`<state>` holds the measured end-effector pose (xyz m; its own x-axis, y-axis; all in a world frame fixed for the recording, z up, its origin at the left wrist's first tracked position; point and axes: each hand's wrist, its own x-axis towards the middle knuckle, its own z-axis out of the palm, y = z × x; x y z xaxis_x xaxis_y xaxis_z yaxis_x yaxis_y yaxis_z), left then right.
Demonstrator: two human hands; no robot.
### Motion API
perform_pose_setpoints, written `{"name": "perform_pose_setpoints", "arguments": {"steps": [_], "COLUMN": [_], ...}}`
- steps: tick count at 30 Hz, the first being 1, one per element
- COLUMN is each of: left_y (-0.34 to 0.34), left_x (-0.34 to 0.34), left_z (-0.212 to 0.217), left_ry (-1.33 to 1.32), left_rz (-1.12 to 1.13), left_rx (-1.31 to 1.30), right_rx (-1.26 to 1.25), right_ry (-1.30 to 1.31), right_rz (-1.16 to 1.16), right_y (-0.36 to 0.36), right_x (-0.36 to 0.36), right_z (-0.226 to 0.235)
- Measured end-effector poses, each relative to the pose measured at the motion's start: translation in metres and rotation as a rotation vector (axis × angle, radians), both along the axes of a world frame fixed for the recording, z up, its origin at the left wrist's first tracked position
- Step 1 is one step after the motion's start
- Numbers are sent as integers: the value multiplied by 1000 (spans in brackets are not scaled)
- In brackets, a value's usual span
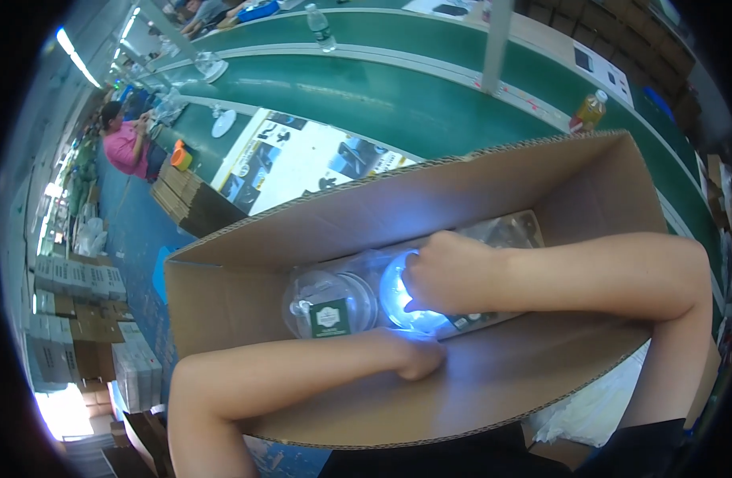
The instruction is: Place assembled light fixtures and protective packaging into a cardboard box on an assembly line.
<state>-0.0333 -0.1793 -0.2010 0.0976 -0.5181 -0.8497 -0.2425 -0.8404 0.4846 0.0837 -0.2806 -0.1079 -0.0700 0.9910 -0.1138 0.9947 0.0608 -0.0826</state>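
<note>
Both my hands reach down into a deep open cardboard box (223,303). Inside, a round lamp (392,296) glows blue-white and seems to be wrapped in clear plastic. My right hand (452,275) is closed over its right side, fingers curled against it. At its near side, my left hand (418,355) is bent into a fist; what those fingers hold, if anything, is hidden. Left of the glow lies a clear round plastic-packed item (356,296) with a green label (329,319). Another clear plastic-wrapped pack (513,231) shows beyond my right wrist.
A green workbench (342,88) runs behind the box, with a printed flat carton sheet (302,159) on it. A water bottle (320,29) and a yellow drink bottle (589,111) stand there. Stacked cartons (79,319) and a person in pink (127,143) are at left.
</note>
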Motion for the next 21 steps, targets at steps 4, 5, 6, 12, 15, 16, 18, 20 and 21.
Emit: {"name": "perform_pose_setpoints", "arguments": {"steps": [4, 5, 6, 12, 15, 16, 18, 20, 21], "left_y": [12, 15, 18, 31, 31, 23, 14, 16, 17], "left_x": [4, 0, -3, -6, -16, -8, -15, -14, -13], "left_z": [4, 9, 10, -2, -23, 2, 1, 6, 14], "left_ry": [73, 21, -34, -68, -79, -89, 50, 155, 131], "left_rz": [81, 155, 230, 111, 356, 294, 503, 496, 505], "left_rx": [-78, -108, -137, -286, -559, -486, -292, -316, -310], "right_rx": [30, 21, 12, 19, 58, 41, 23, 29, 57], "right_ry": [-12, -25, -39, -38, 40, 70, 103, 77, 49], "right_rz": [21, -6, -32, -3, 54, -6, -57, -35, -19], "right_y": [-1, -1, 0, 11, 3, -1, -2, 0, -2], "right_x": [6, 5, 5, 8, 9, 8, 6, 4, 2], "right_z": [-7, -8, -7, 3, -9, -12, -13, -9, -8]}}
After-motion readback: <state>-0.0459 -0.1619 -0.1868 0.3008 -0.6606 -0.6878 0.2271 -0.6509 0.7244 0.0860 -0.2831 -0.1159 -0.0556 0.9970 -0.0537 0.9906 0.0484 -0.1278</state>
